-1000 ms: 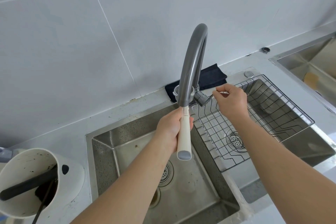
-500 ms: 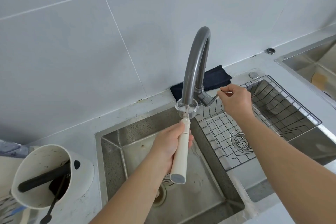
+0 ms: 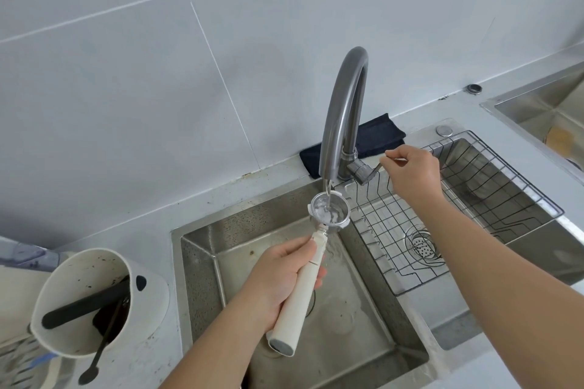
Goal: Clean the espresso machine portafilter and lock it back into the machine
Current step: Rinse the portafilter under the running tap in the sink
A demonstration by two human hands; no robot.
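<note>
Our left hand (image 3: 278, 278) grips the cream-handled steel portafilter (image 3: 328, 213) over the stainless sink basin (image 3: 379, 341), its basket catching a thin water stream from the curved grey faucet (image 3: 343, 110). Farther back, our right hand (image 3: 410, 167) pinches the faucet's lever (image 3: 374, 169).

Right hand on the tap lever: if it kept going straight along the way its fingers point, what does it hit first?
The right hand points left, so probably the faucet base, just past the lever it pinches. Depth is unclear from one view; it might pass just in front.
</note>
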